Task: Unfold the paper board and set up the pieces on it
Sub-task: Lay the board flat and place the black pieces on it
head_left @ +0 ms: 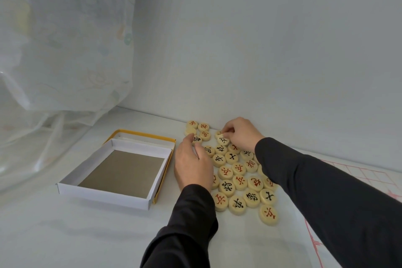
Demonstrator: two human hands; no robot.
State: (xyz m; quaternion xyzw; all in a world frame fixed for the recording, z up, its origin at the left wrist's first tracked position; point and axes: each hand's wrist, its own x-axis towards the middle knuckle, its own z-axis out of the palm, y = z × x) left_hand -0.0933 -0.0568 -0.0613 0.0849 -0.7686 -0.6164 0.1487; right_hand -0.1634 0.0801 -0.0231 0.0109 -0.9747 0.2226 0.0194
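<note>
Several round wooden chess pieces (239, 181) with red or black characters lie face up in a loose cluster on the white table. My right hand (239, 131) is at the cluster's far end and pinches a tilted black-character piece (223, 139), lifting one edge. My left hand (192, 163) lies at the cluster's left side, fingertips touching a piece (196, 139) near the far group. The paper board (369, 177), white with red grid lines, lies unfolded at the right, partly hidden under my right sleeve.
An empty white box tray (104, 191) sits on its yellow lid (139, 134) left of the pieces. A sheer curtain (61, 50) hangs at the far left. A pale wall rises right behind the pieces.
</note>
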